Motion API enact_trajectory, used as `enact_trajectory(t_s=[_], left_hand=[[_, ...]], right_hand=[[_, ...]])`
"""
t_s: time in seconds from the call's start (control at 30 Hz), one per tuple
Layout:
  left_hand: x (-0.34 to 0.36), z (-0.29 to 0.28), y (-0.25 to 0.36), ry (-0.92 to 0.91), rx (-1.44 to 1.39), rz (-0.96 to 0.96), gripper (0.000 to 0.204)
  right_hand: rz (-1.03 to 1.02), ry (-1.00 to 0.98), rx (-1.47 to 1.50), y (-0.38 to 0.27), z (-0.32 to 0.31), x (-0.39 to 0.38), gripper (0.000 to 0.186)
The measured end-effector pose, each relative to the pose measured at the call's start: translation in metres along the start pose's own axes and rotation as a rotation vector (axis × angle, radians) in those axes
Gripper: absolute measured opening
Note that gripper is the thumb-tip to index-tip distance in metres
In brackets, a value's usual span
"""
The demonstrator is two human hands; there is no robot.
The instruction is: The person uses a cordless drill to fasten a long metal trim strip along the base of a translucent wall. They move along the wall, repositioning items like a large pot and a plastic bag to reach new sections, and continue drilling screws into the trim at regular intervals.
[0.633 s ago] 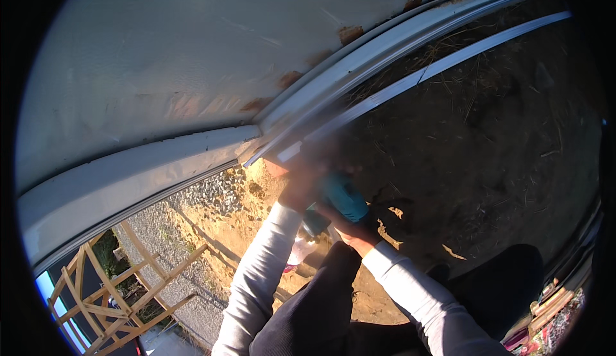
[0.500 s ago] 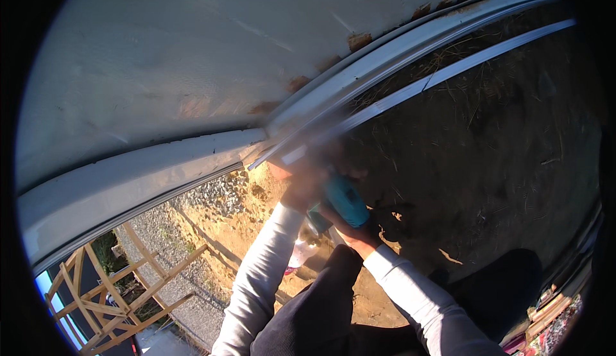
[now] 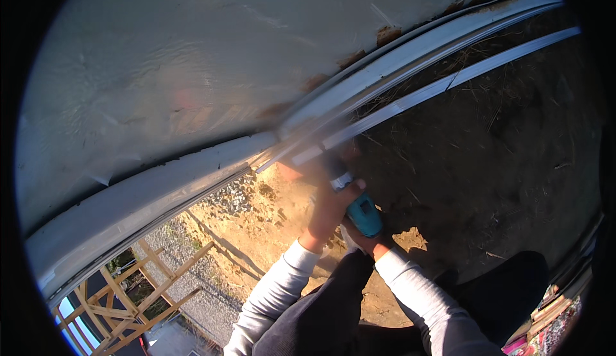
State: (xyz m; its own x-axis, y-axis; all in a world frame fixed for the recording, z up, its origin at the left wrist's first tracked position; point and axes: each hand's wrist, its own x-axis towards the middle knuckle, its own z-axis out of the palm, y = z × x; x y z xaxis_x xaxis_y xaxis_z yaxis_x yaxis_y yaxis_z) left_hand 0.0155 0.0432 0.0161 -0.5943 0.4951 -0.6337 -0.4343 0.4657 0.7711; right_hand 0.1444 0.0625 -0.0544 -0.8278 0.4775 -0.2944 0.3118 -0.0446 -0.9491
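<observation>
My left hand (image 3: 328,207) is closed around the front of a teal power tool (image 3: 363,215), its fingertips by the silver collar. Behind it, my right hand (image 3: 372,243) grips the rear of the tool. The tool's dark front end points at the meeting of a white metal edge beam (image 3: 385,67) and a loose pale metal strip (image 3: 417,99). A blurred haze covers that point, so whether they touch is unclear. Above spreads a large pale panel (image 3: 160,54) with rusty marks along its lower edge.
Sunlit dirt (image 3: 276,208) with stones and gravel lies below, dark shaded soil (image 3: 487,150) to the right. A frame of wooden slats (image 3: 115,304) stands at the lower left. Wood pieces (image 3: 548,311) lie at the lower right. My dark-clad legs show at the bottom.
My left hand and forearm have moved right, the hand now further over the tool's front. The tool sits slightly lower and right, and the whole view has shifted a little.
</observation>
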Motion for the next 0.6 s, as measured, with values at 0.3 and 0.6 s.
enact_trajectory(t_s=[0.3, 0.6], left_hand=[[0.001, 0.000, 0.015, -0.041, 0.033, 0.069, 0.056], [0.002, 0.003, 0.019, 0.022, 0.000, 0.119, 0.049]], right_hand=[[0.204, -0.014, 0.198, 0.010, 0.012, 0.001, 0.066], [0.276, 0.033, 0.306, 0.031, 0.025, -0.005, 0.074]])
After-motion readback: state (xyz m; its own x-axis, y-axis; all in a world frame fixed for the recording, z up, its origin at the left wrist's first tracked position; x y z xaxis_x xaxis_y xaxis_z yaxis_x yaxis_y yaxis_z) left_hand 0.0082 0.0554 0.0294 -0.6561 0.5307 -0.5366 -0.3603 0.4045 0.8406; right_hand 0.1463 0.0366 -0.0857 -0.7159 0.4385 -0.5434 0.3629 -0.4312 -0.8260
